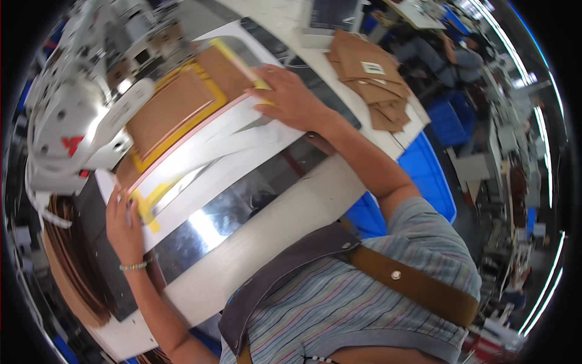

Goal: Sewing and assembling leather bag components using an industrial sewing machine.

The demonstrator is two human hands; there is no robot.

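Head | left grip (125, 227), right grip (292, 97): spread, touching yellow-edged template (182, 133) | white label (372, 68); red machine logo (73, 145)

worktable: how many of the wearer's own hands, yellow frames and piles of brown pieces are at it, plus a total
Hands: 2 (left hand, right hand)
Yellow frame: 1
Brown piles: 2 (left pile, right pile)
Total: 5

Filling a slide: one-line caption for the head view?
Left hand and right hand at opposite ends of a brown panel with a yellow frame, beside a white machine.
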